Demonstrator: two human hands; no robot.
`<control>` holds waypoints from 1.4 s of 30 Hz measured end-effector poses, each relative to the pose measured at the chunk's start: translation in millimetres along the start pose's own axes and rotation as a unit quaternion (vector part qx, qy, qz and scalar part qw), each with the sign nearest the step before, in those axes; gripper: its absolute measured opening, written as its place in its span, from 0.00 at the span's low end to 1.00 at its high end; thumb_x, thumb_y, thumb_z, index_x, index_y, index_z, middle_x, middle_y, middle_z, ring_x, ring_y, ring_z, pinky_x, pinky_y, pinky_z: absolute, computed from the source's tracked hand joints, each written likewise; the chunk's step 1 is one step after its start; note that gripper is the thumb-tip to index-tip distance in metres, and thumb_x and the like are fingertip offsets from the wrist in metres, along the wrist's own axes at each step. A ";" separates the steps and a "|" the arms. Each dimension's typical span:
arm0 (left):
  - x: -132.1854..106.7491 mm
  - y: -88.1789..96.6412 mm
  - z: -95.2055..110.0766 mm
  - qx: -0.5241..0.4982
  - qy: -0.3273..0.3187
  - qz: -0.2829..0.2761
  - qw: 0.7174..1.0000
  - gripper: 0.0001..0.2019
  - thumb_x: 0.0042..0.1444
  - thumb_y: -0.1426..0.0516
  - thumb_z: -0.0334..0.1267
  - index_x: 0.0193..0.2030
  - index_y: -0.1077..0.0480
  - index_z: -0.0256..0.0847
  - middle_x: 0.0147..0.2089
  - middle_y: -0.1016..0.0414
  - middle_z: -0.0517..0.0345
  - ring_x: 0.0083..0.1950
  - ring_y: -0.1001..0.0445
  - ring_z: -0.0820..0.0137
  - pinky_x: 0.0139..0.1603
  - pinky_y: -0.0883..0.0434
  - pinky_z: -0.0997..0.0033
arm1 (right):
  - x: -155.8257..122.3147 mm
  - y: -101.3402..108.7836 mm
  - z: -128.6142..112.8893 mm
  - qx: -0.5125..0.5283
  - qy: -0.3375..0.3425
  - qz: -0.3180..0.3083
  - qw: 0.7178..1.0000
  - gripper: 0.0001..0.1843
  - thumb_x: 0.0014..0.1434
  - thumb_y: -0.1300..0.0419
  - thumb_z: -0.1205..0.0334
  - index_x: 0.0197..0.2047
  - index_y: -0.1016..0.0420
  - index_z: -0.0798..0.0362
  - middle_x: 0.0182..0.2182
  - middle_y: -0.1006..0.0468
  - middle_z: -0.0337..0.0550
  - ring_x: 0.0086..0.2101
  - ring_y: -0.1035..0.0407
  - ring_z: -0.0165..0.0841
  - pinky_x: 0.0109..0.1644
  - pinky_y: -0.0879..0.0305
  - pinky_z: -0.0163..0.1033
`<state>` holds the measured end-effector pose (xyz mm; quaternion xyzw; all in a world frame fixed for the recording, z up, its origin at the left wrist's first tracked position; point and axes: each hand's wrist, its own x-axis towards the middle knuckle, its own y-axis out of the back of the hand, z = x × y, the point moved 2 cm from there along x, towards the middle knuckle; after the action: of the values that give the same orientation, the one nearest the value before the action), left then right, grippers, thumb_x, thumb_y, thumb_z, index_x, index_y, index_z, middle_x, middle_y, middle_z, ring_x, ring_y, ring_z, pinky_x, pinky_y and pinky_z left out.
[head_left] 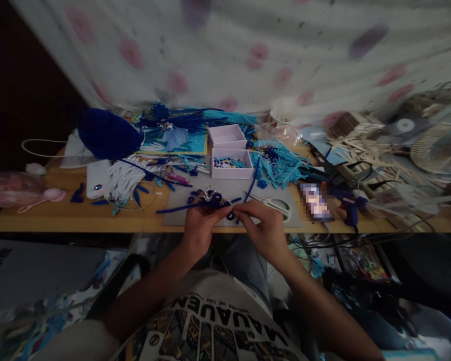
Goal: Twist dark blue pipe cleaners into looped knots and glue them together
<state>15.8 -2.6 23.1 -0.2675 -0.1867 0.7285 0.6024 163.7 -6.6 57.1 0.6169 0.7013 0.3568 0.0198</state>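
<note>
My left hand [198,225] is closed around a small blue and silver ornament [212,197] made of twisted dark blue pipe cleaners, held just above the table's front edge. My right hand [263,224] pinches the ornament's right end, fingers pressed together on a blue pipe cleaner [252,184] that runs up and away. Both hands meet over a grey mat [233,189].
Two white boxes [231,163] stand behind the mat, the nearer holding blue beads. White-handled scissors [276,204] lie right of my hands, a blue glue gun [349,206] further right. A blue pompom [107,133], a white phone [97,178] and blue trimmings crowd the wooden table [60,218].
</note>
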 end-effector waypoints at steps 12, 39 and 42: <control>3.8 -1.6 -12.0 -0.001 -0.041 0.031 0.999 0.16 0.39 0.27 0.30 0.34 0.26 0.42 0.35 0.21 0.65 0.38 0.23 0.71 0.47 0.28 0.69 | -16.9 -28.7 16.1 0.216 -0.209 0.105 0.948 0.13 0.53 0.29 0.56 0.43 0.14 0.51 0.39 0.13 0.46 0.37 0.20 0.39 0.43 0.23 0.44; -1.4 -9.3 93.2 0.543 -0.247 -0.242 0.765 0.10 0.56 0.35 0.39 0.45 0.17 0.44 0.48 0.15 0.51 0.51 0.19 0.57 0.57 0.27 0.60 | 42.6 28.3 26.9 0.202 -0.169 -0.195 0.945 0.10 0.52 0.29 0.57 0.38 0.12 0.49 0.30 0.14 0.41 0.27 0.24 0.33 0.34 0.27 0.37; 31.7 -19.7 74.7 0.496 -0.089 -0.287 0.815 0.08 0.56 0.35 0.42 0.37 0.17 0.42 0.37 0.14 0.53 0.38 0.17 0.61 0.41 0.25 0.65 | 50.3 29.3 20.9 0.189 -0.155 -0.220 0.944 0.10 0.52 0.29 0.58 0.38 0.13 0.51 0.28 0.15 0.41 0.27 0.24 0.32 0.33 0.28 0.36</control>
<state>-19.0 36.2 88.4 0.1994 0.0790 0.5371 0.8158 186.5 47.1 77.7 0.4874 0.8624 0.1042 0.0890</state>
